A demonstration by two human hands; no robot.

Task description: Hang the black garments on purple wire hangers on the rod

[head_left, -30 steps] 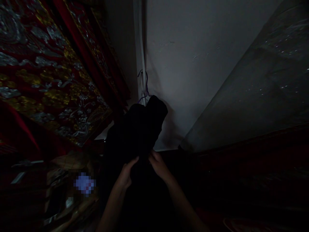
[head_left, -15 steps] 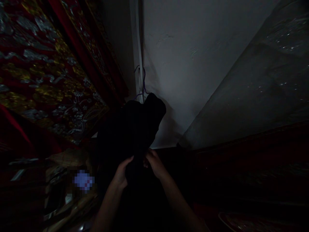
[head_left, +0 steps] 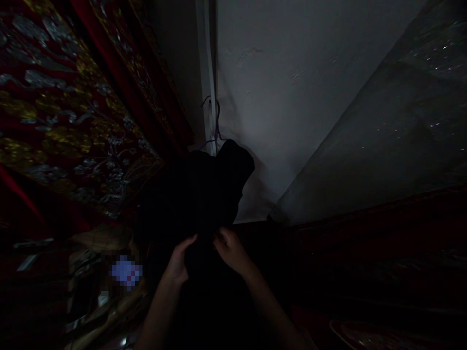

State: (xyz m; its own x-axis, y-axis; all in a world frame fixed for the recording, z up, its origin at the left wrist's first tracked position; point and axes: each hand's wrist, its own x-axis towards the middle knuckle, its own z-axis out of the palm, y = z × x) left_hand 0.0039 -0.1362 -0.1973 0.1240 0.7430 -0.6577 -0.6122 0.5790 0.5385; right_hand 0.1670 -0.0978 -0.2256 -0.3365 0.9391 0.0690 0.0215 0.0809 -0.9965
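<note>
A black garment (head_left: 215,189) hangs from a thin dark hanger (head_left: 218,119) against a pale wall. My left hand (head_left: 180,260) is closed on the garment's left side, its thumb on top and its other fingers hidden by the dark cloth. Opposite it, my right hand (head_left: 230,250) grips the same garment with curled fingers. The hanger's hook is over a nail or peg beside a white vertical strip (head_left: 209,63). Folds and the garment's lower part are lost in the dark.
Red cloth embroidered in gold and silver (head_left: 62,107) hangs at the left. Below it stands a cluttered wooden surface (head_left: 98,236) with a blurred bluish patch (head_left: 126,271). Shiny clear sheeting (head_left: 383,121) covers the right side, above dark red fabric (head_left: 365,214).
Both hands have shifted slightly left and my right fingers have curled in more. The garment's upper right edge bulges a little further right, and its left side spreads wider.
</note>
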